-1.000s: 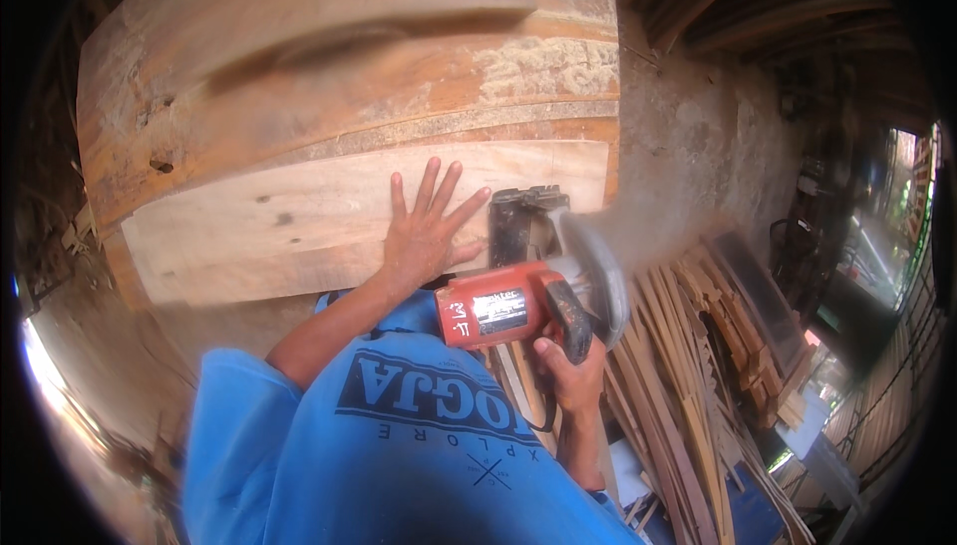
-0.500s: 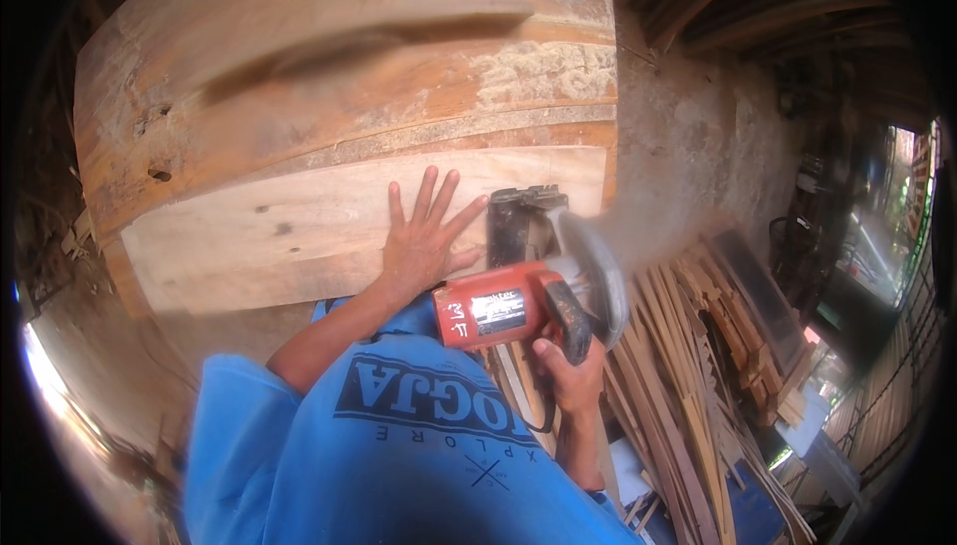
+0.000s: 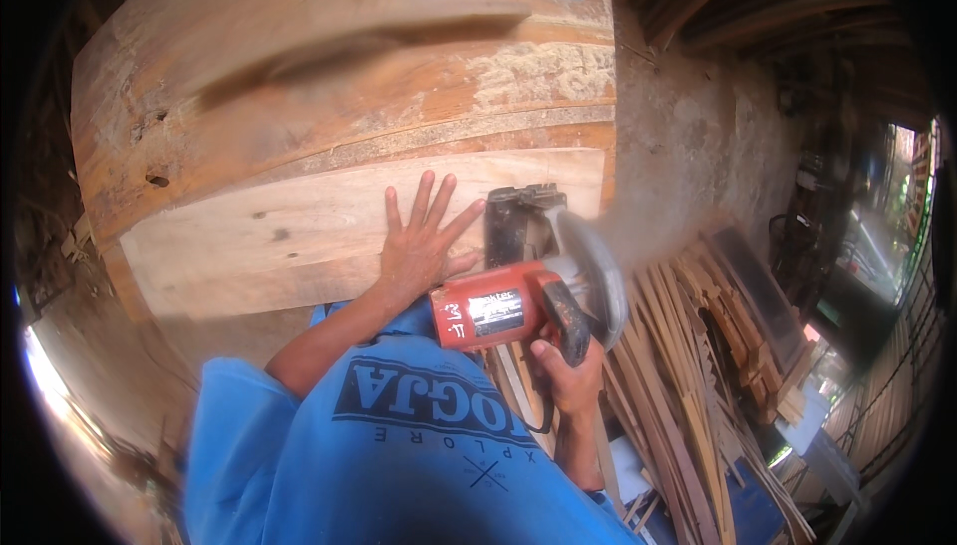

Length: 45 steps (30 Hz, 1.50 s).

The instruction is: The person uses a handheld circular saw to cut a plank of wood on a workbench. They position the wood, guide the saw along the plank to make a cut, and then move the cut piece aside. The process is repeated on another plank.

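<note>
Pressing flat with fingers spread, the left hand (image 3: 424, 246) bears down on the pale board (image 3: 299, 241) that lies on the stack of thick reddish planks (image 3: 329, 96) serving as a table. Just to its right, the right hand (image 3: 570, 373) is closed tight around the black handle of a red circular saw (image 3: 528, 291), whose base plate sits on the near right end of the board, the guard beside the board's edge. Fine dust hazes the air to the right of the saw, so the cut appears to be under way along that end of the board. Carrying it on would, I judge, call for a steady push of the saw away from the body while the spread hand keeps the board from shifting and stays clear of the blade's line. Farther right, a heap of thin wooden strips (image 3: 688, 375) leans against a rough wall (image 3: 688, 136), and daylight shows through an opening at the far right of the workshop.
</note>
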Each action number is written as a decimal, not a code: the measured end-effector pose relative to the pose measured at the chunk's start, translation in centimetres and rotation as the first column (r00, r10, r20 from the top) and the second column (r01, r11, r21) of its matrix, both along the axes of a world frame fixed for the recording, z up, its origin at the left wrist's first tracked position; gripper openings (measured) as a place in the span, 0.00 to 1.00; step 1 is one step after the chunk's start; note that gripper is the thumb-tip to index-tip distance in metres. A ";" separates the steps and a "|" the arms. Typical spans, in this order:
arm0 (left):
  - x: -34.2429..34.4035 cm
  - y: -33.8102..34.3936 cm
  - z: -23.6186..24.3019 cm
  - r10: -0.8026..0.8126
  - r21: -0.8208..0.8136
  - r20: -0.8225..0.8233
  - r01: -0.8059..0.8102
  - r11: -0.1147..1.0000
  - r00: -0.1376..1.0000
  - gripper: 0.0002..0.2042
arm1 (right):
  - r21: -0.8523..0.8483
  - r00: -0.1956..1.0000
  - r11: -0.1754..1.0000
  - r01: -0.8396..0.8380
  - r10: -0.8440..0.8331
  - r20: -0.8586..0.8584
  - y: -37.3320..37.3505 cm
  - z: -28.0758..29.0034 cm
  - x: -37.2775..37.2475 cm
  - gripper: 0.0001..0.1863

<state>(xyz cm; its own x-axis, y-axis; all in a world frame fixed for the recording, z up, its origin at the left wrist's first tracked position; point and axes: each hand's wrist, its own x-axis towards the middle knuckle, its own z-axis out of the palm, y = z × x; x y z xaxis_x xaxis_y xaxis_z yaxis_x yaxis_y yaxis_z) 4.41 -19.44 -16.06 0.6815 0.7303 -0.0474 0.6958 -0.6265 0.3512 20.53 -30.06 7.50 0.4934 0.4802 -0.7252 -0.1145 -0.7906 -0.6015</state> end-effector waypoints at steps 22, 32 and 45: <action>-0.1 -0.1 -0.1 -0.016 0.022 -0.030 0.017 1.000 0.999 0.51 | -0.001 1.000 1.000 0.007 -0.007 0.009 1.0 -0.3 0.3 0.13; -0.1 -0.1 -0.2 -0.011 0.019 -0.014 0.012 1.000 1.000 0.48 | 0.028 1.000 1.000 0.013 -0.013 0.004 1.6 -0.3 0.3 0.13; -0.1 -0.1 0.0 -0.016 -0.009 -0.031 0.015 1.000 0.999 0.47 | 0.027 1.000 1.000 0.015 -0.015 0.001 1.7 -0.5 0.5 0.13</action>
